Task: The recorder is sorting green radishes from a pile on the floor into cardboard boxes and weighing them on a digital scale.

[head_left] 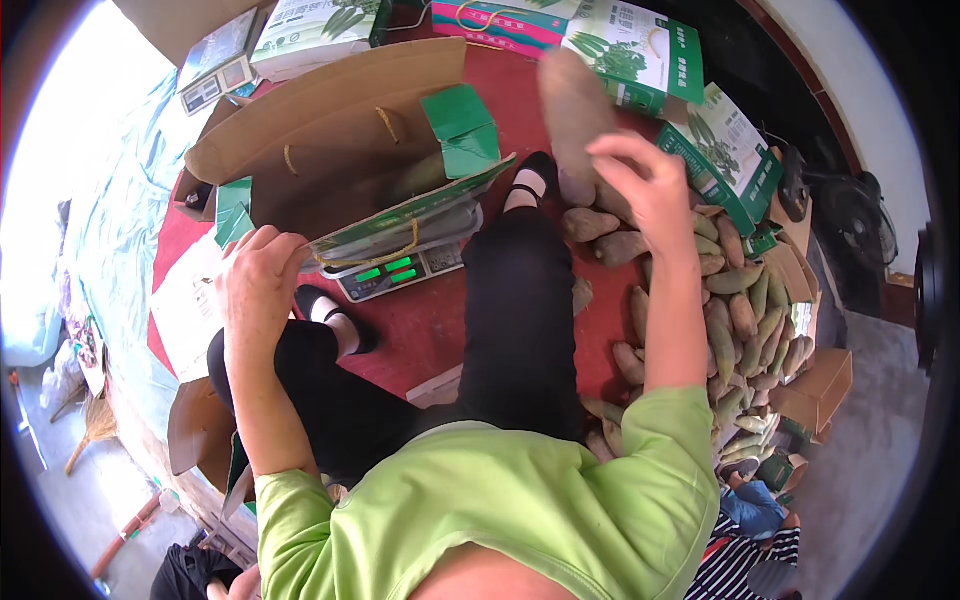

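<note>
My left hand [262, 275] is closed on the near left edge of an open cardboard carton [325, 130]. This carton rests on a digital scale [385, 276] with lit green displays. Inside it, a dim green radish [415, 178] lies toward the right end. At the upper right, a large soil-covered radish [575, 115] is in the air, blurred by motion. Thumb and fingers of my right hand [645, 185] are spread beside its right edge, with no visible wrap around it. Below is a heap of soil-covered radishes [740, 310].
Printed cartons [640, 50] stand along the far side of the red floor covering [420, 340]. A black fan [855, 220] is at the right. An open brown box [815, 390] sits beside the heap. Another person's striped clothing [745, 560] shows at lower right; a broom [95, 430] lies left.
</note>
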### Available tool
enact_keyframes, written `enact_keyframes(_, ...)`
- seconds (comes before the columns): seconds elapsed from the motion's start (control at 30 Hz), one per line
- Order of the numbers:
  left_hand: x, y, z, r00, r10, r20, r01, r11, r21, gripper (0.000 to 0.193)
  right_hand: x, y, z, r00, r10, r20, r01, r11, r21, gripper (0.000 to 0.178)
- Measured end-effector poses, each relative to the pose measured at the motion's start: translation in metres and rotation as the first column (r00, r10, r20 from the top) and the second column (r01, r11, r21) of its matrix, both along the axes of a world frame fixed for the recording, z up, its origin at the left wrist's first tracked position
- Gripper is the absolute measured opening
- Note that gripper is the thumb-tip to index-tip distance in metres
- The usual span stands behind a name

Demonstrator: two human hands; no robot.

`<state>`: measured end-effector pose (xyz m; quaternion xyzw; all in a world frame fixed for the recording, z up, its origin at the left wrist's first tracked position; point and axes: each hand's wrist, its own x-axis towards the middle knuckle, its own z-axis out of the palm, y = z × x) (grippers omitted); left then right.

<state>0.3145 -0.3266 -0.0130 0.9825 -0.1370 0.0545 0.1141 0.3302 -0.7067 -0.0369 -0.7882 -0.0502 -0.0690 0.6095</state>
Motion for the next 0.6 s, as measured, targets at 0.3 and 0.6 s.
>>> enact_keyframes(0.3, 0.003, -0.005, 0.004, 0.999, -0.008, -0.038, 0.007, 1.0, -0.023, 0.011, 0.069, 0.107, 0.02, 0.888, 0.437, 0.144, -0.342, 0.836, -0.428, 0.016)
enact_keyframes(0.6, 0.009, 0.004, -0.003, 0.996, -0.056, -0.071, 0.056, 0.998, -0.008, 0.011, 0.062, 0.119, -0.002, 0.946, 0.213, 0.246, -0.114, 0.925, -0.361, 0.021)
